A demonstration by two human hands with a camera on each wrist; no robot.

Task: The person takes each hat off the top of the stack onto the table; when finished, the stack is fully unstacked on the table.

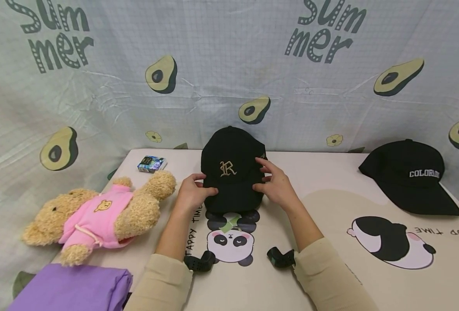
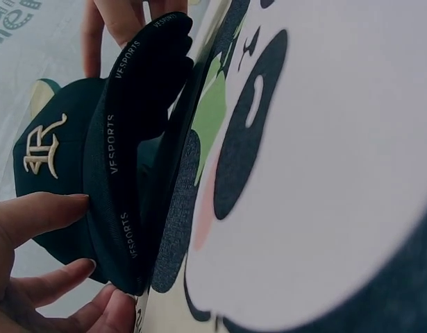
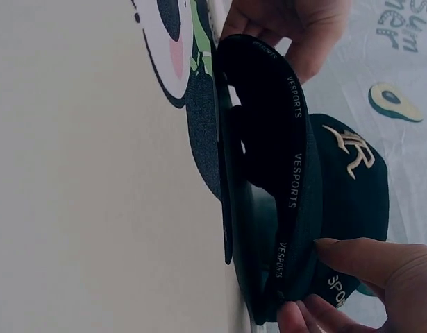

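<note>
A black baseball cap [image 1: 233, 147] with a gold letter R stands on the table in the middle of the head view, its brim toward me. My left hand [image 1: 192, 191] holds its left side, thumb on the front and fingers around the edge. On the opposite side my right hand [image 1: 277, 185] grips the cap the same way. White VESPORTS lettering runs along the brim edge [image 2: 113, 149] in the left wrist view. In the right wrist view the right thumb [image 3: 369, 260] presses near where brim and crown meet. Part of the cap's inside is dark.
A teddy bear [image 1: 101, 211] in a pink top lies at left, above folded purple cloth [image 1: 74, 287]. Behind it sits a small blue box [image 1: 152, 164]. Another black cap [image 1: 412, 172] rests at far right. An avocado-print curtain [image 1: 291, 82] hangs behind the panda-print table [image 1: 323, 276].
</note>
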